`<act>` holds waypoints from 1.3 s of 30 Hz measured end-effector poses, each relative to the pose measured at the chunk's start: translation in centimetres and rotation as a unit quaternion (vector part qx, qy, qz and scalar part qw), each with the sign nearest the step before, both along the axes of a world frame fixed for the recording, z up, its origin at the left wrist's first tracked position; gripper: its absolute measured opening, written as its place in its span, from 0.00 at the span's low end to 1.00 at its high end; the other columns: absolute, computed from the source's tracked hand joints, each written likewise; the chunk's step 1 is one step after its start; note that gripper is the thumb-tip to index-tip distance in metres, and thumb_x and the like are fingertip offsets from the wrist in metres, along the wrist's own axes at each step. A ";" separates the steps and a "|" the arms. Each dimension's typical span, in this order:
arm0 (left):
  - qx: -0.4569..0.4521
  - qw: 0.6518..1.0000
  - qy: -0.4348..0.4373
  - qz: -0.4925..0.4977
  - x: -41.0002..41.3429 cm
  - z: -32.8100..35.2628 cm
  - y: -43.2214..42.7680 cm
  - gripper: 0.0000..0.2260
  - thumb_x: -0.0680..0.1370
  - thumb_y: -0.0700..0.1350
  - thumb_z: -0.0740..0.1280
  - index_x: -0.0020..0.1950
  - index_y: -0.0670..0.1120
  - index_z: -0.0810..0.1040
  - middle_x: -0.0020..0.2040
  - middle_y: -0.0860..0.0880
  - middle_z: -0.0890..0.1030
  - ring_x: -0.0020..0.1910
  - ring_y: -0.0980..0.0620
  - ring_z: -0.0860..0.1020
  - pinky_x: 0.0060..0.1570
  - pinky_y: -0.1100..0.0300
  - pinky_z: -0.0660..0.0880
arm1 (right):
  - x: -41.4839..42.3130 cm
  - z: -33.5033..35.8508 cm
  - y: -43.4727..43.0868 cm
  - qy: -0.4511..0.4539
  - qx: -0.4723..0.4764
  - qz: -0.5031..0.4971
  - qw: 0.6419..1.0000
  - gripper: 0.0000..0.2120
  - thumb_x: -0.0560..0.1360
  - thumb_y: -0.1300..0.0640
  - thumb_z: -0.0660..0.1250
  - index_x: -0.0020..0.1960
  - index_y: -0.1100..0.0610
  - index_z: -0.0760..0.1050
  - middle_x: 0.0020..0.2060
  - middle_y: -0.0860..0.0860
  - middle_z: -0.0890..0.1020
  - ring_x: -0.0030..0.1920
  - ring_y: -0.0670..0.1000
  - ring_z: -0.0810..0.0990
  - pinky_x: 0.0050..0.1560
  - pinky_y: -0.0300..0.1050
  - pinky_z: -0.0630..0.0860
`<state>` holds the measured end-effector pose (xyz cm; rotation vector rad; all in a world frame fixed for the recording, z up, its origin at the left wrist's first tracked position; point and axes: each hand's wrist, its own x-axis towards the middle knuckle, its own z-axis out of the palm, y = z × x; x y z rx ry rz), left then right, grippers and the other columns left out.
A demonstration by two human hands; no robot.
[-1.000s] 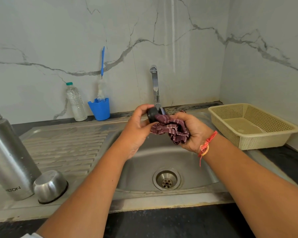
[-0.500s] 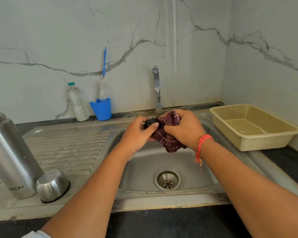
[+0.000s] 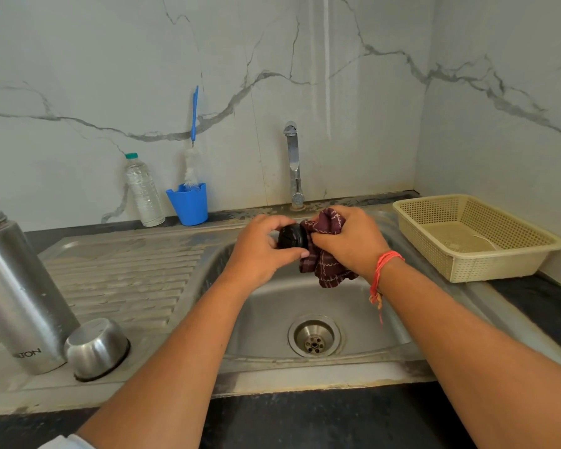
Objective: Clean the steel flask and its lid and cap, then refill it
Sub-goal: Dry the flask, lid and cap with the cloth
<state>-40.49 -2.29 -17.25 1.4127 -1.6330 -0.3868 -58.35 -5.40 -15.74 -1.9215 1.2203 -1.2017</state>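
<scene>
Over the sink basin my left hand grips a small round black lid between thumb and fingers. My right hand holds a dark maroon checked cloth bunched against the lid's right side, with the cloth's loose end hanging down. The steel flask stands upright and uncapped at the far left on the drainboard. Its steel cap lies upside down right beside the flask's base.
The tap rises behind my hands, with no water running. A clear plastic bottle and a blue cup holding a bottle brush stand by the wall. A cream plastic basket sits right of the sink. The drain lies below.
Both hands have dropped a little from the tap's spout, and the right hand has shifted the cloth from under the lid to its right side, baring the lid's black face.
</scene>
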 end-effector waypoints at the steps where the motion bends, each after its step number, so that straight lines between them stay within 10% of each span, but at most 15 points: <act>1: -0.009 1.000 0.011 0.006 -0.1 0.1 0.1 0.27 0.70 0.46 0.82 0.67 0.49 0.81 0.59 0.52 0.76 0.44 0.53 0.79 0.52 0.56 0.80 | 0.0 0.0 0.0 -0.018 0.002 0.005 1.000 0.07 0.71 0.61 0.75 0.43 0.50 0.81 0.36 0.48 0.84 0.40 0.47 0.83 0.41 0.40 0.79; 7: -0.002 0.980 0.198 0.036 -0.1 0.3 0.0 0.20 0.75 0.49 0.78 0.65 0.46 0.80 0.58 0.48 0.82 0.46 0.51 0.86 0.52 0.53 0.84 | 0.6 -0.3 0.4 -0.084 -0.012 0.052 0.995 0.09 0.70 0.64 0.74 0.48 0.54 0.84 0.39 0.50 0.86 0.43 0.50 0.85 0.47 0.45 0.82; 14: 0.003 0.913 0.406 -0.039 -0.1 1.1 0.1 0.18 0.76 0.43 0.76 0.65 0.41 0.79 0.61 0.40 0.83 0.52 0.50 0.85 0.51 0.58 0.82 | 1.9 -1.0 0.6 0.037 -0.104 0.041 0.993 0.09 0.69 0.62 0.73 0.43 0.49 0.78 0.39 0.47 0.79 0.41 0.45 0.77 0.40 0.36 0.71; 21: -0.020 0.966 0.256 -0.010 -0.1 0.4 -0.1 0.23 0.73 0.36 0.78 0.65 0.51 0.79 0.60 0.48 0.83 0.52 0.53 0.83 0.55 0.59 0.80 | 0.6 -0.1 0.3 -0.081 -0.151 -0.010 0.985 0.11 0.68 0.64 0.73 0.49 0.54 0.83 0.47 0.48 0.82 0.48 0.45 0.81 0.50 0.36 0.76; 28: -0.024 0.992 0.125 0.007 0.0 0.3 -0.3 0.26 0.73 0.35 0.78 0.68 0.53 0.81 0.55 0.59 0.82 0.40 0.60 0.80 0.50 0.62 0.80 | 0.7 -0.4 0.2 0.026 -0.213 0.062 0.975 0.14 0.67 0.67 0.74 0.50 0.54 0.84 0.46 0.49 0.82 0.49 0.47 0.81 0.53 0.42 0.78; 39: 0.022 0.924 0.376 -0.057 -0.2 0.9 0.3 0.16 0.78 0.38 0.74 0.64 0.48 0.78 0.55 0.45 0.87 0.56 0.49 0.85 0.56 0.56 0.82 | 0.7 -0.7 0.0 -0.046 -0.087 0.047 0.994 0.13 0.68 0.65 0.73 0.48 0.49 0.83 0.43 0.47 0.85 0.46 0.48 0.83 0.52 0.51 0.81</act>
